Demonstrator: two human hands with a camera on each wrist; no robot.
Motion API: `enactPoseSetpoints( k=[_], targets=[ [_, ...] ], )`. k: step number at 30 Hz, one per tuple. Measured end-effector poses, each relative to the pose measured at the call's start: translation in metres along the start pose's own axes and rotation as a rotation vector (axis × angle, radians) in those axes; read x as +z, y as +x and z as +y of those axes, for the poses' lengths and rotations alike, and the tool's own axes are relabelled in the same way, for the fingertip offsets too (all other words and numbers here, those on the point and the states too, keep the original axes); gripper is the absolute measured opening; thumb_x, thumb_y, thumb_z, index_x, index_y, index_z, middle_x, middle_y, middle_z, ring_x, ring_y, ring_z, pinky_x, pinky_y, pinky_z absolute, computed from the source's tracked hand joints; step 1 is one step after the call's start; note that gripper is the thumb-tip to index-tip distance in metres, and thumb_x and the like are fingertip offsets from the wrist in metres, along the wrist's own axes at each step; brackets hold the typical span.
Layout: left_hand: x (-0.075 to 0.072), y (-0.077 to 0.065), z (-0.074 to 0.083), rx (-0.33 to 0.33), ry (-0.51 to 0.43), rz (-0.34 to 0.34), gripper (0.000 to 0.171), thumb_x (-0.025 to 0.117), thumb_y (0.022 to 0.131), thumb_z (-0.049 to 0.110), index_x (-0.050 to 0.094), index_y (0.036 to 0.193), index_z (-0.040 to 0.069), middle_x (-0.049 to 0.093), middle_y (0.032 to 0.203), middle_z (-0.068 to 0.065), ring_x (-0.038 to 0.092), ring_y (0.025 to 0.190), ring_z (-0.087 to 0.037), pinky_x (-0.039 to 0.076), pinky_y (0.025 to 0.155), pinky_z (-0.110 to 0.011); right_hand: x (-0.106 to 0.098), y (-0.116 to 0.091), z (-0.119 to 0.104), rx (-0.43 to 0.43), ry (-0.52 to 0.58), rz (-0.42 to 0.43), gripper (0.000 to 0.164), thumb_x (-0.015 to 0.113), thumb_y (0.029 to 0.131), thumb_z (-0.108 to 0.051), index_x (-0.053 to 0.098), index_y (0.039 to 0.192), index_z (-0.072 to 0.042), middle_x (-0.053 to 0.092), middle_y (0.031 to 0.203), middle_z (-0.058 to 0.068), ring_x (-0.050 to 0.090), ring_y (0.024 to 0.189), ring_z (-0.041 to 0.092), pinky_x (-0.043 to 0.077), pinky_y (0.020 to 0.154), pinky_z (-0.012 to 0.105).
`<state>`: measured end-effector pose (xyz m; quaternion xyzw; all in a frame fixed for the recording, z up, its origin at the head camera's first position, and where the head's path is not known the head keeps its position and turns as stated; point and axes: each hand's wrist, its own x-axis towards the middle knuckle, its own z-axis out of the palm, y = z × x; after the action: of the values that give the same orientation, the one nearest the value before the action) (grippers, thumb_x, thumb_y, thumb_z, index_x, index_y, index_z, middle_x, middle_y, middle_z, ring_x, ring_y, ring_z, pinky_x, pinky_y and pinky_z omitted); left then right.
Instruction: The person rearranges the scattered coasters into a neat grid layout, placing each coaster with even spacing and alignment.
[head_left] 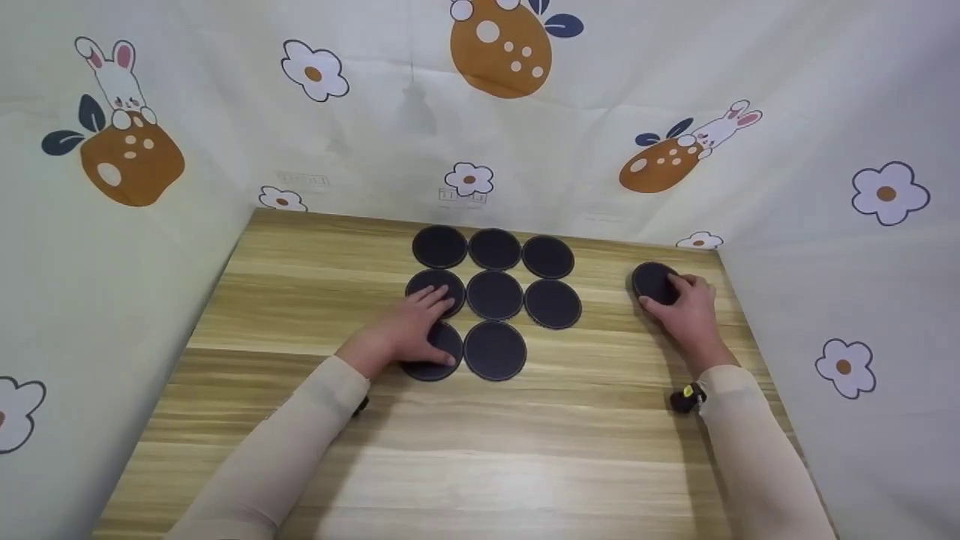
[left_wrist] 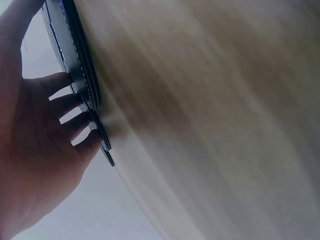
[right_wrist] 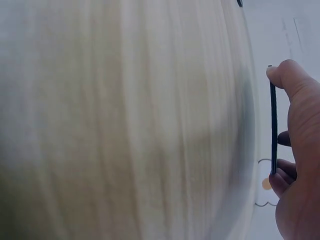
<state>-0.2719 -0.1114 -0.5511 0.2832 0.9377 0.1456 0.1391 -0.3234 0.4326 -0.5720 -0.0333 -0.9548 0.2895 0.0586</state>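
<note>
Several round black coasters with stitched edges lie on the table, in two rows of three and a front row of two. My left hand [head_left: 409, 330] rests on the left column, its spread fingers on the middle-row coaster [head_left: 414, 283] and its thumb on the front-left coaster [head_left: 431, 370]. In the left wrist view the fingertips touch stitched coaster edges [left_wrist: 75, 55]. Off to the right, my right hand [head_left: 691, 311] grips another coaster [head_left: 652, 281] by its rim between thumb and fingers. The right wrist view shows that coaster [right_wrist: 273, 127] edge-on, raised off the table.
The wood-grain table [head_left: 525, 450] ends against a pale curtain [head_left: 375, 142] at the back and both sides, printed with rabbits, oranges and flowers. The front-right coaster [head_left: 495, 352] and middle-right coaster [head_left: 553, 304] lie nearest the open corner of the group.
</note>
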Motion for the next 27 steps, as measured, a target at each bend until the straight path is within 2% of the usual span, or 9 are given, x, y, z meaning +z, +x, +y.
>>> enactPoseSetpoints(
  k=[8,15,27],
  targets=[
    [0.000,0.000,0.001,0.002,0.006,-0.003,0.116,0.084,0.087,0.069,0.038,0.172,0.004,0.023,0.182,-0.019,0.020,0.168,-0.042,0.024,0.133,-0.057,0.005,-0.010,-0.009,-0.062,-0.005,-0.021,0.089,0.087,0.096,-0.043,0.051,0.159,0.009,0.040,0.160,0.034,0.034,0.145,0.050,0.037,0.121,0.066],
    [0.001,0.000,-0.001,0.008,-0.005,-0.002,0.116,0.084,0.088,0.067,0.037,0.172,0.003,0.023,0.181,-0.020,0.019,0.168,-0.043,0.024,0.133,-0.057,0.014,-0.020,-0.019,-0.147,0.011,-0.009,0.085,0.090,0.093,-0.035,0.055,0.155,0.012,0.045,0.154,0.035,0.036,0.142,0.051,0.038,0.119,0.065],
    [0.000,-0.001,0.001,0.004,0.001,0.005,0.115,0.085,0.087,0.068,0.038,0.172,0.004,0.024,0.181,-0.019,0.019,0.168,-0.042,0.025,0.133,-0.056,0.022,-0.039,-0.038,-0.215,0.036,-0.050,0.083,0.093,0.091,-0.033,0.058,0.154,0.009,0.046,0.157,0.032,0.038,0.143,0.047,0.038,0.121,0.063]
  ],
)
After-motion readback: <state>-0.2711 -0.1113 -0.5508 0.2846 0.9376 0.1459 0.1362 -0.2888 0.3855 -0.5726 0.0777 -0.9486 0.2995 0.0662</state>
